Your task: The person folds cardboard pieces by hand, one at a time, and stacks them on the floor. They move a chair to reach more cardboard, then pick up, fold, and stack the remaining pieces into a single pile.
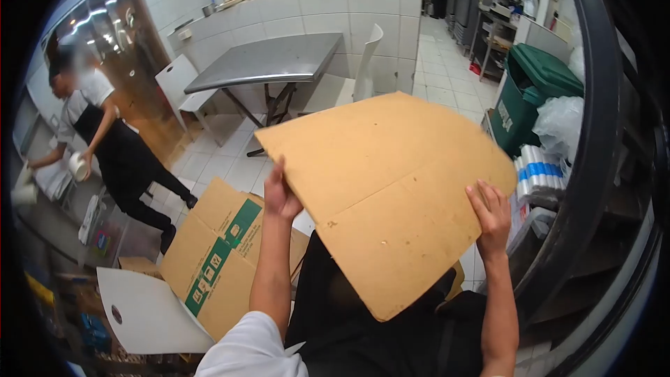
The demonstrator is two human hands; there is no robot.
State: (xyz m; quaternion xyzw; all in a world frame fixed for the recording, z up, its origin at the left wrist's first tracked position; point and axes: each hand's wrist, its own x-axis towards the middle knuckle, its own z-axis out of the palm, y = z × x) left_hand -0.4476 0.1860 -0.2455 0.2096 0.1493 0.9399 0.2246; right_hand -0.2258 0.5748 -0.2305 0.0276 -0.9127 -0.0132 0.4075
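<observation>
A large brown cardboard sheet is held up in front of me, with a crease across it and a few small marks. My left hand grips its left edge, the thumb side showing and the other fingers hidden behind. On the right edge my right hand is closed, its fingers lying over the face of the sheet. Lower left, a flattened cardboard box with a green printed band rests over a white chair.
A steel table and white chairs stand ahead, before a tiled half wall. At left, a person in a black apron holds a white container. A green bin and wrapped rolls stand right, near a dark staircase.
</observation>
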